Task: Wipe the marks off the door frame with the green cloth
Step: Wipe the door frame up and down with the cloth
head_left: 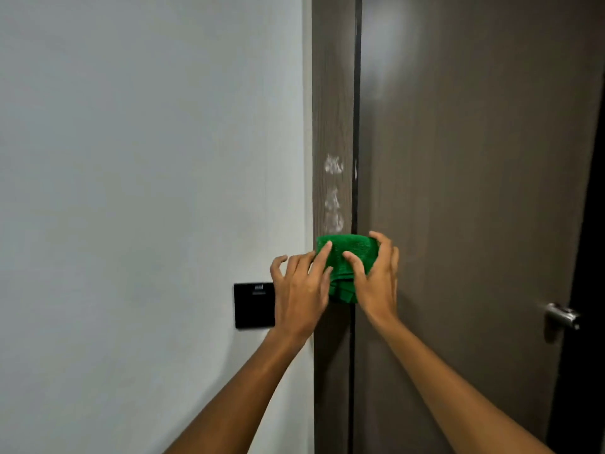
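Note:
A folded green cloth (348, 253) is pressed against the brown wood-grain door frame (332, 93), just below a column of whitish marks (334, 194). My right hand (376, 276) grips the cloth from the right, thumb across its front and fingers over its top edge. From the left, my left hand (299, 286) touches the cloth with its index finger on the cloth's upper left corner; its other fingers are spread over the white wall.
A white wall (147, 191) lies left of the frame, with a black switch panel (253, 306) partly behind my left hand. The brown door (474, 158) is right of the frame, with a metal handle (561, 316) at its right edge.

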